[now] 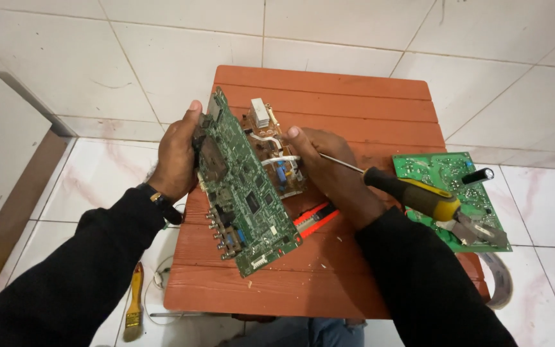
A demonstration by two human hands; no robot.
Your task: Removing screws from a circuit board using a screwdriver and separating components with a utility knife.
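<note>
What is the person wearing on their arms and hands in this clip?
Both arms are covered by long black sleeves that reach the wrists. The left hand is bare, with a dark wristwatch on a dark strap showing just past the cuff. The right hand is bare too, with no glove, ring or watch visible. No markings or logos show on the sleeves.

Large green circuit board [242, 193] held tilted over the red wooden slatted table [354, 103], smaller green circuit board [448, 186] at its right edge, yellow-handled brush [134, 305] on the floor left.
</note>
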